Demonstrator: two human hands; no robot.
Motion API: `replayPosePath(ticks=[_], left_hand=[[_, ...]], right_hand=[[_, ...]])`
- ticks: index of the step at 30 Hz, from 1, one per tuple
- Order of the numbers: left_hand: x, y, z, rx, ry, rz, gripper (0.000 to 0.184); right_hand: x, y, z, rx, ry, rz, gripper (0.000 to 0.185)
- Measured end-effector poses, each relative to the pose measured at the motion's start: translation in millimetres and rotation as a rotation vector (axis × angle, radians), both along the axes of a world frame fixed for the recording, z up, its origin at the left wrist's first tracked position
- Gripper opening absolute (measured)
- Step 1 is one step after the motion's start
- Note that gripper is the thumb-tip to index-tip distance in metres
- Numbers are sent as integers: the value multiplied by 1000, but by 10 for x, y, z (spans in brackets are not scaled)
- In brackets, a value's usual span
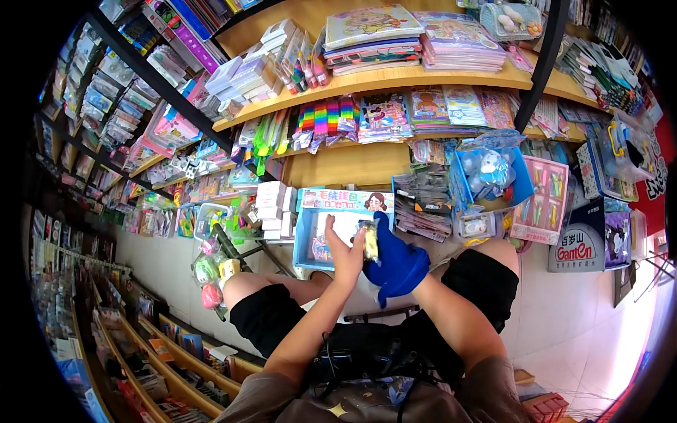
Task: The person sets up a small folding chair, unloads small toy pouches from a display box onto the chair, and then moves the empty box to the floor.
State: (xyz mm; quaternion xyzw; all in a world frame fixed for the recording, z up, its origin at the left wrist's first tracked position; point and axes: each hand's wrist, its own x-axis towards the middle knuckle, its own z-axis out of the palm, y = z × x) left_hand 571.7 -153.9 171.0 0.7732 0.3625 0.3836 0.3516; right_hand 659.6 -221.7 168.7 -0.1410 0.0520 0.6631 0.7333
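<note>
A blue cloth (pixel 400 262) is bunched around my right hand (pixel 412 271) and hides most of its fingers. My left hand (pixel 347 255) has its thumb side raised, with its fingers at a small clear packet (pixel 370 241) with something yellow in it. The cloth presses against the packet's right side. Below both hands is a light-blue display box (pixel 303 236) with a printed header card. Inside it, left of my left hand, lies a pink and white packaged item (pixel 321 247).
White boxes (pixel 270 204) stack left of the display box. Dark packets (pixel 425 208) pile on its right, beside a blue bin (pixel 493 173) of plastic-wrapped goods. Above, a wooden shelf (pixel 296 106) bears books and pens. A Ganten carton (pixel 578 240) stands at right.
</note>
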Motion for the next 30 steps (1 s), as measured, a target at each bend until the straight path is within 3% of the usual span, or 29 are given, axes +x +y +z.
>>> replayPosePath(ticks=[3, 6, 7, 10, 15, 17, 19, 21, 24, 27, 30], left_hand=[[-74, -20, 272, 37, -35, -345, 46], [77, -347, 288, -308, -215, -394, 53], [90, -359, 296, -530, -247, -398, 54], [125, -304, 406, -993, -423, -525, 55], [125, -402, 470, -946, -393, -554, 58], [106, -401, 445, -817, -400, -529, 57], [73, -375, 343, -742, -377, -443, 50], [-8, -305, 281, -959, -399, -505, 43], [-46, -271, 410, -1151, -472, -475, 32], [-123, -131, 369, -1318, -577, -412, 30], [-136, -133, 453, -1304, -600, -437, 27]], right_hand=[[10, -81, 274, -186, -121, -24, 41], [-182, -138, 23, -117, -1381, -544, 46], [-115, -132, -93, -148, -1429, -405, 54], [-35, -196, -158, -272, -1660, -367, 53], [166, -274, -227, -554, -2000, -410, 51], [222, -282, -184, -613, -2087, -415, 50], [237, -313, -29, -608, -2131, -456, 48], [206, -343, 172, -578, -2168, -510, 46], [190, -258, -3, -536, -2071, -671, 40], [293, -169, -218, -465, -1614, -565, 38], [227, -30, -201, -325, -922, -543, 39]])
